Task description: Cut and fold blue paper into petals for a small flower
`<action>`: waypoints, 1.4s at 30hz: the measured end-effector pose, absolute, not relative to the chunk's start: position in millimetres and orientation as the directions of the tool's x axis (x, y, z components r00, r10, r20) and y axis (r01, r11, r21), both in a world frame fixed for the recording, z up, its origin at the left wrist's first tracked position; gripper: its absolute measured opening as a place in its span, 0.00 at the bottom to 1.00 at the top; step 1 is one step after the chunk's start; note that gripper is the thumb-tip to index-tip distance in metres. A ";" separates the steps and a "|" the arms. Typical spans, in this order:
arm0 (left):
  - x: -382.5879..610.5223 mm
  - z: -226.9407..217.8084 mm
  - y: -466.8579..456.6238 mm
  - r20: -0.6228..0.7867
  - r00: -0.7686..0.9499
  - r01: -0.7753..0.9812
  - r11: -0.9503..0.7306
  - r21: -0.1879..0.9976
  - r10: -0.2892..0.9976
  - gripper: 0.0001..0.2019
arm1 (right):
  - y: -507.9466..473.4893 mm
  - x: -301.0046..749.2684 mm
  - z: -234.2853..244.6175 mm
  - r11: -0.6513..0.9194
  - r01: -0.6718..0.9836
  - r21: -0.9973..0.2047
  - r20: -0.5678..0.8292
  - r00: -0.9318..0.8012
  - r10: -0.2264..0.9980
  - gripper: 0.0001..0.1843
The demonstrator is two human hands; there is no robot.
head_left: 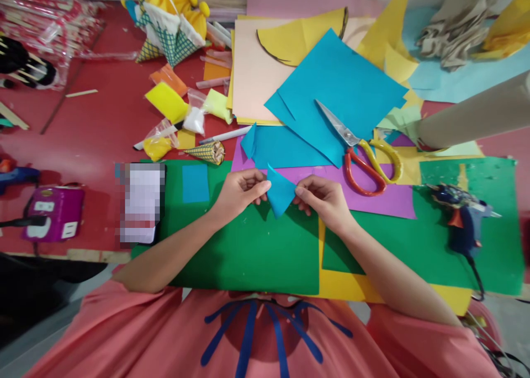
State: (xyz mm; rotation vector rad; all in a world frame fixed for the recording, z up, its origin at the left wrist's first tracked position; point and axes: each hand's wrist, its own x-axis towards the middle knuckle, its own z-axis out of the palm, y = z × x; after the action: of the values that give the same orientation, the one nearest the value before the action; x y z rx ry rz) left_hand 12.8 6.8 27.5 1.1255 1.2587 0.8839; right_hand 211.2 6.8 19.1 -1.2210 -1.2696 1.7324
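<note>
Between my two hands is a small folded triangle of blue paper (281,193), held above a green sheet (248,251). My left hand (245,189) pinches its left edge between thumb and fingers. At its right corner, my right hand (322,198) grips it in the same way. A small blue paper square (195,183) lies flat to the left of my left hand. Scissors (354,143) with one red and one yellow handle lie partly spread beyond my right hand, across large blue sheets (335,85) and a purple sheet (389,201).
A glue gun (467,223) with a cord lies at the right, near a grey-white tube (476,113). At the left are a phone (141,201) and a purple power socket box (53,212). Clay packets (168,102) and a small paper cone (209,152) lie farther back.
</note>
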 end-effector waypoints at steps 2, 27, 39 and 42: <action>11.5 27.3 7.5 -0.250 0.131 0.083 0.241 0.967 0.959 0.09 | 7.1 211.6 19.4 -0.314 0.032 -0.949 -0.305 -0.350 0.886 0.15; 7.3 22.4 9.1 -0.220 0.110 0.090 0.211 0.973 0.969 0.10 | 8.1 214.9 17.9 -0.300 0.073 -0.951 -0.305 -0.363 0.880 0.14; 4.2 16.5 10.3 -0.242 0.105 0.075 0.235 0.969 0.965 0.10 | 7.7 214.8 19.5 -0.299 0.109 -0.948 -0.318 -0.390 0.864 0.14; 4.0 16.2 9.7 -0.229 0.099 0.090 0.221 0.971 0.968 0.11 | 8.0 215.0 20.3 -0.295 0.112 -0.949 -0.315 -0.390 0.865 0.14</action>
State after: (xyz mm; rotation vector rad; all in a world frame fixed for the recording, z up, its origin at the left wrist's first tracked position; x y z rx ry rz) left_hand 4.0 9.7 16.2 1.1450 1.2838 0.9240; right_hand 215.0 8.0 20.3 -1.2572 -1.3844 1.7423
